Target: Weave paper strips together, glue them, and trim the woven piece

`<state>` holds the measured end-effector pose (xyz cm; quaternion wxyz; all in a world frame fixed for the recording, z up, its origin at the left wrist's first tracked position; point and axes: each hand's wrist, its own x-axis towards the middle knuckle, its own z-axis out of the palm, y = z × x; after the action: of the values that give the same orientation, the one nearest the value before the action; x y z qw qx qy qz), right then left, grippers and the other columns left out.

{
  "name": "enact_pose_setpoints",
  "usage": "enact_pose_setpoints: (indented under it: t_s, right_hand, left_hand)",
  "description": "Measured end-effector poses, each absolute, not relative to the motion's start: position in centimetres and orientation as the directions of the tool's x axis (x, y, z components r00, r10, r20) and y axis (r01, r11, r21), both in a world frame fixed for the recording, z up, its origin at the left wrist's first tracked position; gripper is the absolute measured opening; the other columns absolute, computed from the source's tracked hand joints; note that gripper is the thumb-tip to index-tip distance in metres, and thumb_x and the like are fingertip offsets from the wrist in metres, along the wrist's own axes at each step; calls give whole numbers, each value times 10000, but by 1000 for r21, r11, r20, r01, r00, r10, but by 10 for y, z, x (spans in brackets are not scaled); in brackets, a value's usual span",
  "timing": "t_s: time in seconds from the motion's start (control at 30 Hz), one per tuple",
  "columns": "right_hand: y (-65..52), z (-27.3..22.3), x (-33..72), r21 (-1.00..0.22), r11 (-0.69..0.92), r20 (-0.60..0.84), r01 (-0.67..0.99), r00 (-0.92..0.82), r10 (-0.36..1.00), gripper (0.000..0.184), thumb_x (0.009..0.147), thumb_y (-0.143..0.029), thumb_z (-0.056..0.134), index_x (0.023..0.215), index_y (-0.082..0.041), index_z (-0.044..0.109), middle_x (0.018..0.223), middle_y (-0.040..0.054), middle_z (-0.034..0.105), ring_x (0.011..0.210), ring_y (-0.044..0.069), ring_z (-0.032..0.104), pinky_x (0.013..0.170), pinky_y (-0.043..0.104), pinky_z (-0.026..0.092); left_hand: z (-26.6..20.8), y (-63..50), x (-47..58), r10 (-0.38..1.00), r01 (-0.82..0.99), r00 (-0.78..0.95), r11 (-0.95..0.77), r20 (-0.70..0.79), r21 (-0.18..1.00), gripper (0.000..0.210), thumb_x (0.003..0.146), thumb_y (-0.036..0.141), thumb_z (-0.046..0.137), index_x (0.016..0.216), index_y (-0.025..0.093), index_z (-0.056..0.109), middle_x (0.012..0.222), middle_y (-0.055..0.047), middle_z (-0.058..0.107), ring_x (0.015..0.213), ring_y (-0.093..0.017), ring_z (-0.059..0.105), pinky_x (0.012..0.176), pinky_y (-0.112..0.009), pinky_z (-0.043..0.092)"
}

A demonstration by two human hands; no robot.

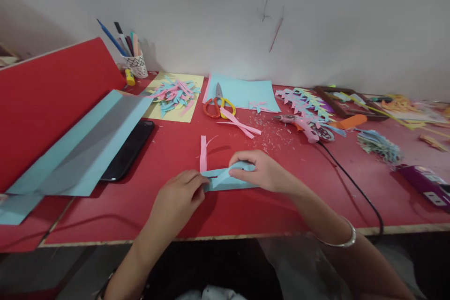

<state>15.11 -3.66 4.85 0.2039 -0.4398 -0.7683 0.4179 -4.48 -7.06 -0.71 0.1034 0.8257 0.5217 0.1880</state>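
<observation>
Left hand [183,192], lower centre of frame: fingers closed on the left end of a blue paper strip [225,186] above the red table [228,218]. Right hand [262,171], just right of centre: thumb and forefinger pinch a raised, curled part of the blue paper. Pink strip [203,154] just beyond. Scissors [218,96], upper centre, near crossed pink strips [241,124]. Glue gun [302,126] right of centre; dark phone [131,150] left, partly hidden by blue sheet [94,150].

Slim, shiny silver bangle [352,236]
</observation>
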Motion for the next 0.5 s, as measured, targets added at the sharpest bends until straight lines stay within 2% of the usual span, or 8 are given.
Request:
enact_pose_setpoints:
  t_s: [0.1, 0.17, 0.27, 0.37, 0.43, 0.5]
  right_hand:
    - [-38, 53, 140, -884, 222, -40, 412, -541, 840, 117, 747, -248, 536, 720, -141, 575, 655, -35, 553, 569, 61, 468, 507, 169, 327]
    - [-42, 58, 137, -902, 246, -15, 356, -595, 804, 136, 765, -263, 527, 781, -150, 600, 696, -27, 590, 604, 68, 510, 536, 169, 359]
    - [-51, 65, 145, -868, 330, 52, 371, -594, 803, 195, 826, -270, 445, 851, -170, 611, 778, -6, 632, 696, 92, 568, 617, 189, 408]
    - [-64, 57, 158, -698, 374, 174, 610, -362, 916, 262, 868, -258, 356, 859, -172, 603, 853, 35, 647, 793, 136, 585, 705, 243, 428]
    - [-73, 42, 164, -496, 265, 225, 827, -173, 959, 247, 856, -255, 374, 886, -159, 600, 906, 80, 641, 862, 198, 576, 758, 319, 427]
    - [-80, 25, 164, -334, 119, 213, 935, -48, 976, 217, 816, -254, 449, 930, -139, 594, 929, 115, 628, 896, 258, 561, 770, 385, 427]
  left_hand:
    - [0, -75, -40, 909, 877, 345, -401, 236, 263, 170, 752, 277, 492, 792, 207, 642, 751, -26, 658, 674, -163, 603, 592, -247, 433]
    - [3, -79, -36, 894, 891, 338, -405, 295, 205, 228, 747, 379, 518, 774, 193, 646, 716, -38, 660, 629, -175, 599, 559, -260, 416]
    - [5, -82, -32, 869, 904, 330, -404, 369, 142, 256, 789, 352, 479, 684, 179, 635, 614, -36, 638, 558, -172, 583, 531, -268, 379]
    - [4, -83, -31, 852, 917, 318, -388, 415, 94, 294, 825, 245, 420, 618, 182, 620, 571, -27, 624, 536, -160, 574, 539, -270, 348]
    - [3, -84, -31, 839, 922, 311, -381, 446, 74, 317, 829, 223, 410, 588, 187, 613, 544, -13, 612, 521, -148, 565, 546, -268, 334]
    - [2, -84, -31, 824, 926, 299, -372, 481, 61, 332, 825, 217, 420, 545, 191, 597, 504, 1, 589, 499, -139, 550, 546, -270, 321]
